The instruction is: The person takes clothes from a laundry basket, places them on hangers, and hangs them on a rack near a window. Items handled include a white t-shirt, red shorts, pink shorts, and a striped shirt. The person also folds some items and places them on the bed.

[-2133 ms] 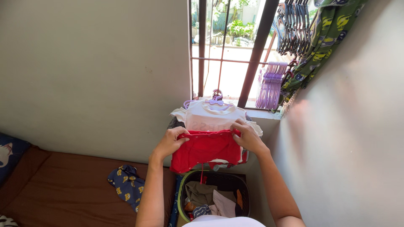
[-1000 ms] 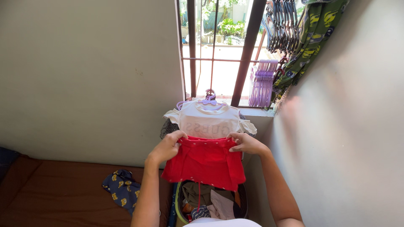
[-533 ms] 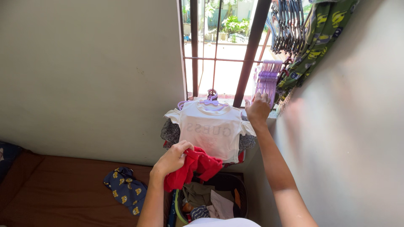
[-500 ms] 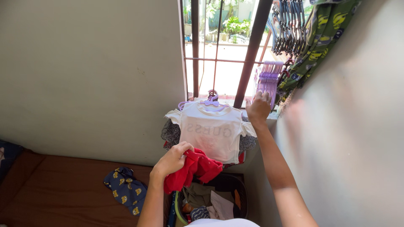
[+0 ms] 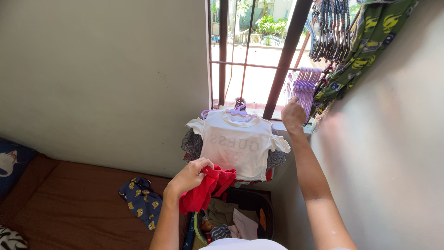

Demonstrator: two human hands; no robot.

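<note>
My left hand (image 5: 189, 176) grips a bunched red garment (image 5: 206, 187) that hangs over the laundry basket (image 5: 259, 203). My right hand (image 5: 293, 113) is raised to the bunch of purple hangers (image 5: 304, 88) hanging at the window bars and touches them; whether its fingers hold one I cannot tell. Between the hands a small white shirt (image 5: 238, 146) hangs on a purple hanger (image 5: 239, 111) at the window sill, with other dark patterned clothes behind it.
Dark hangers (image 5: 330, 28) and a green patterned cloth (image 5: 370, 41) hang at the upper right by the wall. A brown mattress (image 5: 69, 203) lies at the lower left with a blue patterned garment (image 5: 141, 201) on it. The basket holds several crumpled clothes.
Both hands held the red garment spread out; my right hand let go and rose to the purple hangers, while my left lowered the now bunched garment.
</note>
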